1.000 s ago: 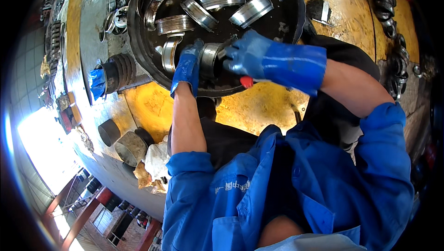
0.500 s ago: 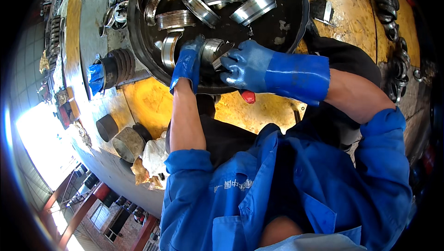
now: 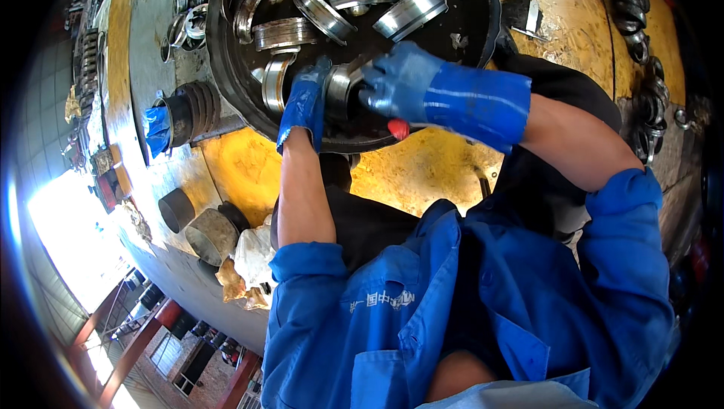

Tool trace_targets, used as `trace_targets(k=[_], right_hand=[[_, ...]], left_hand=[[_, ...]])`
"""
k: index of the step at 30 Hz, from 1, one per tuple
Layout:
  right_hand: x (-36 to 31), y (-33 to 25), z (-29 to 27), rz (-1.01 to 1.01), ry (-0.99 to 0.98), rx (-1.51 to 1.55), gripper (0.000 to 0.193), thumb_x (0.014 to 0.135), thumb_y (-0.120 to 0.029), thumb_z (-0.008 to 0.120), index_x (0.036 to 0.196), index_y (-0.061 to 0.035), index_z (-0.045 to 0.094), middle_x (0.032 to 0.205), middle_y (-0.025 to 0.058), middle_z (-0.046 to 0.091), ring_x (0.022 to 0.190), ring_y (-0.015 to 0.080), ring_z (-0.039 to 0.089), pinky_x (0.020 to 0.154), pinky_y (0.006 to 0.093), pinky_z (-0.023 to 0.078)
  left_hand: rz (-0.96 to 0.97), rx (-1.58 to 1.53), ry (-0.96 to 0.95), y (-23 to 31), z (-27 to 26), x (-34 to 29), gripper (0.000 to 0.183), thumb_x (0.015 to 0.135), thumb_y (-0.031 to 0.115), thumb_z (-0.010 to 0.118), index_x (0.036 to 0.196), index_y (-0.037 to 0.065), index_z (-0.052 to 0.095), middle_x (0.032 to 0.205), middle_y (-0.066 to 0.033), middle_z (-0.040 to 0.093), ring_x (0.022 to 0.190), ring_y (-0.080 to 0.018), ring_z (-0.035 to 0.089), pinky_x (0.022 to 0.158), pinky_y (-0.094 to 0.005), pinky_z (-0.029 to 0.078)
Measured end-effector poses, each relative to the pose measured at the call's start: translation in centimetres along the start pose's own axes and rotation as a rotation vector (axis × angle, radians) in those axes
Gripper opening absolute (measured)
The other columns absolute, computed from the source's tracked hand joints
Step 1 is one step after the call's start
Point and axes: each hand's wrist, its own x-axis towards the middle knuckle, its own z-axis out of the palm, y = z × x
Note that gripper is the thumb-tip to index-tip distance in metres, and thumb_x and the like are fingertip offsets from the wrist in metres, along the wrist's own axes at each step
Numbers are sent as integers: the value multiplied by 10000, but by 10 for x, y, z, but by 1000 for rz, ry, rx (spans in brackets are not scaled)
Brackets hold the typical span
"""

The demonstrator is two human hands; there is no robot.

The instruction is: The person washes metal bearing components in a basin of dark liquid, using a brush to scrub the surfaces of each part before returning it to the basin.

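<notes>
A round black basin (image 3: 226, 85) of dark liquid stands in front of me, with several shiny metal rings (image 3: 411, 11) lying in it. At its near side my left hand (image 3: 308, 88), in a blue rubber glove, is closed on a metal ring (image 3: 339, 91). Just to the right, my right hand (image 3: 400, 81) wears the same kind of glove. Its fingers wrap round a red-handled tool (image 3: 398, 129), whose red end sticks out below the glove. The tool's other end is blurred beside the held ring, so its kind is unclear. Another metal ring (image 3: 274, 81) leans left of my left hand.
Ribbed dark cylinders (image 3: 192, 111) and several metal sleeves (image 3: 211, 234) stand left of the basin. More rings (image 3: 188, 21) lie at the far left. On the right, dark curved metal parts (image 3: 632, 6) form a row, and a small dark block (image 3: 523, 15) sits by the basin.
My right hand has moved slightly up with the red-handled tool, and the tool's flat end has risen along the held ring. My left hand stays nearly in place on the ring.
</notes>
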Motion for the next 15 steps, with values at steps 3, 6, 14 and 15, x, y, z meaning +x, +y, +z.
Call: trace_targets(k=[3, 6, 14, 15], right_hand=[[-5, 4, 20, -25, 261, 48, 344, 832, -231, 653, 1172, -180, 666, 1230, 121, 649, 1099, 242, 667, 733, 390, 562], [-9, -23, 17, -108, 298, 74, 341, 857, -232, 629, 1194, -195, 664, 1170, 104, 668, 1071, 240, 673, 740, 399, 561], [3, 13, -4, 38, -47, 120, 417, 928, -199, 594, 1345, -196, 588, 1427, 91, 571, 1232, 257, 622, 898, 412, 546], [3, 6, 0, -7, -17, 130, 428, 923, -196, 595, 1351, -207, 582, 1421, 91, 573, 1229, 255, 622, 891, 410, 546]], left_hand=[[18, 11, -6, 0, 1, 4, 561, 995, 501, 567, 1293, 31, 634, 1220, -103, 672, 1085, -234, 606, 960, -385, 468], [19, 10, -3, 0, 1, 5, 564, 993, 502, 569, 1301, 33, 631, 1229, -102, 670, 1092, -232, 605, 967, -383, 465], [17, 11, -5, -8, -3, 7, 574, 989, 504, 576, 1320, 38, 624, 1251, -99, 664, 1111, -228, 602, 985, -379, 457], [19, 9, -7, -9, -5, 8, 576, 989, 505, 577, 1322, 38, 623, 1253, -99, 663, 1113, -227, 602, 987, -378, 456]])
